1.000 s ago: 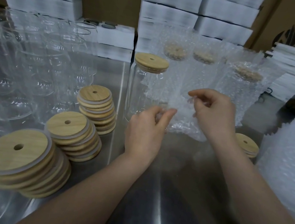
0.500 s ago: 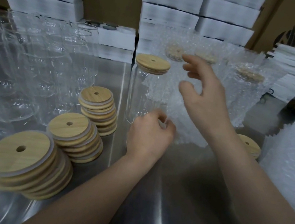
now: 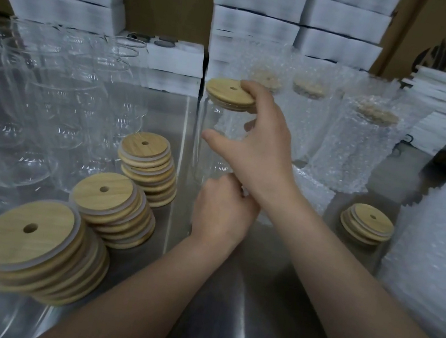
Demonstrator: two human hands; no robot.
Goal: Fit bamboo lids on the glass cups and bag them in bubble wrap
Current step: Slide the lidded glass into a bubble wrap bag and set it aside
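Steel desk point(image 3: 252, 306), foam blocks and cartons behind. Bare glass cups point(image 3: 50, 98) at 9 o'clock; three lid stacks point(image 3: 109, 208) at 8. Centre: lidded cup point(image 3: 215, 138) upright. Left hand point(image 3: 220, 212) at its base, fist closed on the bubble bag point(image 3: 309, 192). Right hand point(image 3: 260, 148) grip half open, fingertips touching the lid point(image 3: 230, 93). Bagged cups point(image 3: 352, 149) at 1 o'clock; short lid stack point(image 3: 365, 226) at 3.

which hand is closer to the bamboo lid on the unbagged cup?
Right. The right hand has a fingertip on the rim of the bamboo lid atop the glass cup. The left hand is low, by the cup's base, pinching bubble wrap.
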